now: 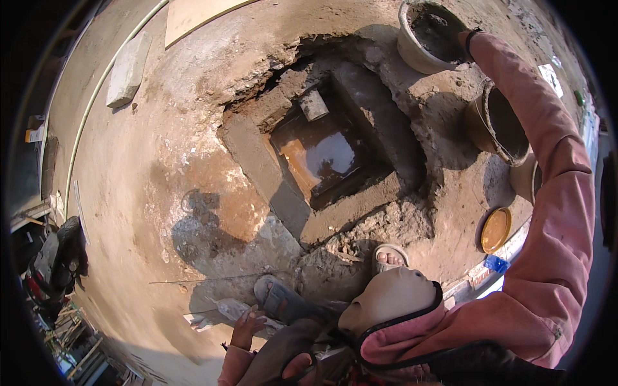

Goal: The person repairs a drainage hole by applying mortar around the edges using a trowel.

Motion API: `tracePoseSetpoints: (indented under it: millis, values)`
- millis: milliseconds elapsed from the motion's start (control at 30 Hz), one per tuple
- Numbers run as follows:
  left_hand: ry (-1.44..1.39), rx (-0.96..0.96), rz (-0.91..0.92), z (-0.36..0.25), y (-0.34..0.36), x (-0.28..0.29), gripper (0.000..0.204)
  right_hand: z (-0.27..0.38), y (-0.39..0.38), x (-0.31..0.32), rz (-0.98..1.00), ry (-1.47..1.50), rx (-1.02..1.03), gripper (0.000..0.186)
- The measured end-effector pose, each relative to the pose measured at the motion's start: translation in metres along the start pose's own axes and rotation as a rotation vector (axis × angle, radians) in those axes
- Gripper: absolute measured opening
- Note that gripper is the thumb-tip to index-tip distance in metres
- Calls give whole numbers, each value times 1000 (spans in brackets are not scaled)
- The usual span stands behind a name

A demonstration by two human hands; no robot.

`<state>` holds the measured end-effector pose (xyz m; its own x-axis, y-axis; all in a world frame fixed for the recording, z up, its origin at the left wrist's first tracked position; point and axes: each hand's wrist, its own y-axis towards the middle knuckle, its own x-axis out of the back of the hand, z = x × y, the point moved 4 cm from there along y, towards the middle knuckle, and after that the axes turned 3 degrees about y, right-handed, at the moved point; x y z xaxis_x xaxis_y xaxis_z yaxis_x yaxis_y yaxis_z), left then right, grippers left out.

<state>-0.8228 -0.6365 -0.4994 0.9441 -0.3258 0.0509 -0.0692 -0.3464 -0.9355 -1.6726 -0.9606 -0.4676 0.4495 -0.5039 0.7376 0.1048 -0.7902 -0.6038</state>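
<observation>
My right arm in a pink sleeve stretches to the far right, and my right hand [464, 45] dips into a pale basin [412, 48] of grey wet mortar [439, 35]. Its fingers are hidden against the mortar. Low at the left, my left hand [245, 328] hangs beside my leg with its fingers loosely apart, holding nothing I can see. In front of me is a square pit lined with mortar-coated walls [251, 154]. Brown water [328, 154] lies at its bottom, and a pale block [313, 105] sticks out near its far wall.
Two more buckets [479, 125] [524, 177] stand right of the pit, near an orange round lid [496, 229]. Rubble [386, 228] edges the near side, by my sandalled feet [277, 297]. At the far left lie a concrete block [129, 71], a hose [80, 128] and a board [196, 18].
</observation>
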Motion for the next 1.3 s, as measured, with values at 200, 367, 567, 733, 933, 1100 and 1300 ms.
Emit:
tracePoseSetpoints:
  millis: [200, 367, 567, 733, 933, 1100, 1300]
  values:
    - [-17, 22, -35, 15, -3, 16, 60, 21, 24, -4, 5, 22, 91, 13]
    - [-7, 9, -46, 9, -9, 12, 59, 35, 0, -7, -152, 434, 92, 18]
    - [-33, 17, -23, 26, 9, 31, 62, 37, -24, -1, -472, 818, -9, 18]
    - [93, -19, -1, -17, 9, 2, 62, 60, -57, -12, -513, 1270, -298, 25]
    - [86, -14, 2, -2, 9, 8, 61, 75, -89, 1, -691, 1541, -566, 24]
    - [42, -31, -5, 3, 8, 11, 60, 105, -146, 17, -737, 1693, -615, 24]
    - [-5, 15, -42, 18, -3, 20, 60, 203, -151, 40, -453, 1983, -355, 40]
